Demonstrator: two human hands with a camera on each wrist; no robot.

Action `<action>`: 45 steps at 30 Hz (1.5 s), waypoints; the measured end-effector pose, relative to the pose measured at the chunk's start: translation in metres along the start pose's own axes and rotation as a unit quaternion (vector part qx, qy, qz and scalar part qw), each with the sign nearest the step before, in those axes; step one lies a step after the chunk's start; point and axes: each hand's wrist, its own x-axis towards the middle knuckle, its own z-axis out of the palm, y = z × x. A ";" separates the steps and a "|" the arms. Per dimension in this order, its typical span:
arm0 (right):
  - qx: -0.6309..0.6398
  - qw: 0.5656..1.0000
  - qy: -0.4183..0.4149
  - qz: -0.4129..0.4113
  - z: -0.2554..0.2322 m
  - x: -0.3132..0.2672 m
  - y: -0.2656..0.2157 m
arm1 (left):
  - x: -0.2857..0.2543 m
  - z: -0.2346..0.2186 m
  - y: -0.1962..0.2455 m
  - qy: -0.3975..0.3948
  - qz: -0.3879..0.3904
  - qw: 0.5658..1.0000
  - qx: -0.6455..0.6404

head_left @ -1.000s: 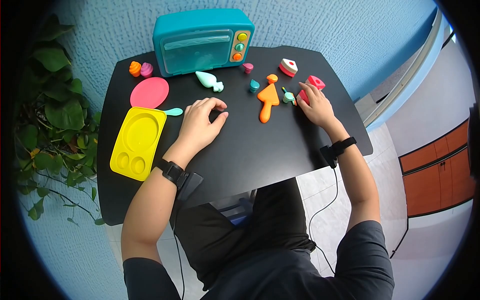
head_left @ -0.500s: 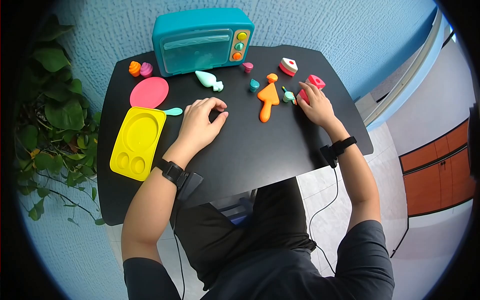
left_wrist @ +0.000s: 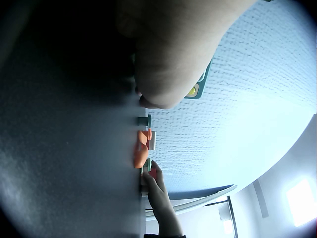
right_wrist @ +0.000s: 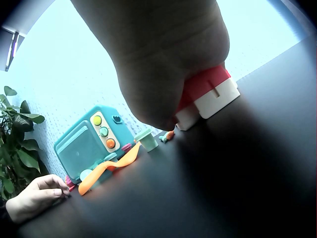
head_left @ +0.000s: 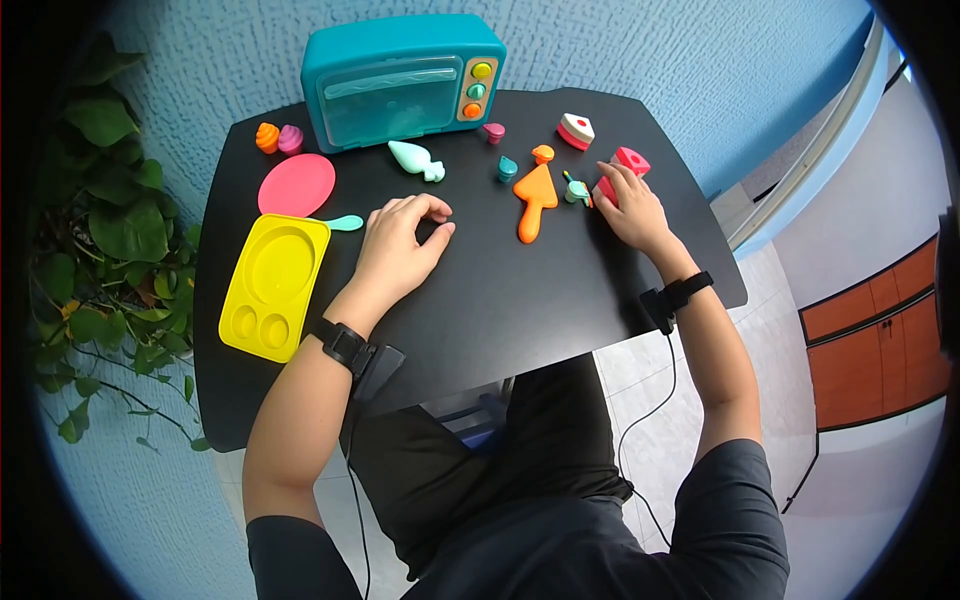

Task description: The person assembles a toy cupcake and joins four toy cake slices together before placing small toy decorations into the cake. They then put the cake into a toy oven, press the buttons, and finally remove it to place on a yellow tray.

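Observation:
My left hand [head_left: 402, 240] rests on the black table, fingers loosely curled with nothing in them. Nearest to it are a mint spoon [head_left: 346, 223], partly under the yellow tray [head_left: 312, 290], and a pale mint piping-bag toy [head_left: 417, 161]. At the right, my right hand [head_left: 634, 213] holds a red toy cake slice [head_left: 604, 190], thumb on the left and fingers over it. In the right wrist view the red-topped slice [right_wrist: 204, 84] has a white base; my palm hides part of it. Another red slice [head_left: 631, 160] shows just beyond the fingers.
A teal toy oven [head_left: 395, 100] stands at the back. Along the left are a pink plate [head_left: 297, 185] and cupcake toys [head_left: 268, 138]. Between the hands lie an orange cake server [head_left: 535, 203], a small teal cup [head_left: 507, 169] and a mint cup [head_left: 576, 192]. A white-topped slice [head_left: 576, 130] sits farther back.

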 end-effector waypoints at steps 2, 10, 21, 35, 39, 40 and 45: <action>-0.001 1.000 0.002 0.000 0.000 0.000 0.001 | 0.000 0.000 0.000 0.001 0.001 1.000 0.000; 0.001 0.998 -0.056 -0.005 -0.012 0.004 0.003 | 0.000 -0.001 0.001 0.004 0.001 1.000 0.000; 0.340 0.916 0.008 -0.210 -0.055 0.019 -0.165 | 0.005 -0.009 0.019 -0.045 -0.104 0.950 -0.292; 0.585 0.802 -0.096 -0.079 0.016 0.031 -0.199 | 0.008 -0.002 0.009 0.101 -0.072 0.887 -0.444; 0.747 0.646 -0.152 0.033 0.006 0.028 -0.199 | 0.006 -0.013 0.016 0.118 -0.150 0.900 -0.391; 0.794 0.581 -0.166 0.064 0.005 0.027 -0.199 | 0.005 -0.012 0.015 0.118 -0.153 0.900 -0.390; 0.768 0.601 -0.211 0.068 0.002 0.029 -0.191 | 0.004 -0.006 0.009 0.144 -0.101 0.921 -0.347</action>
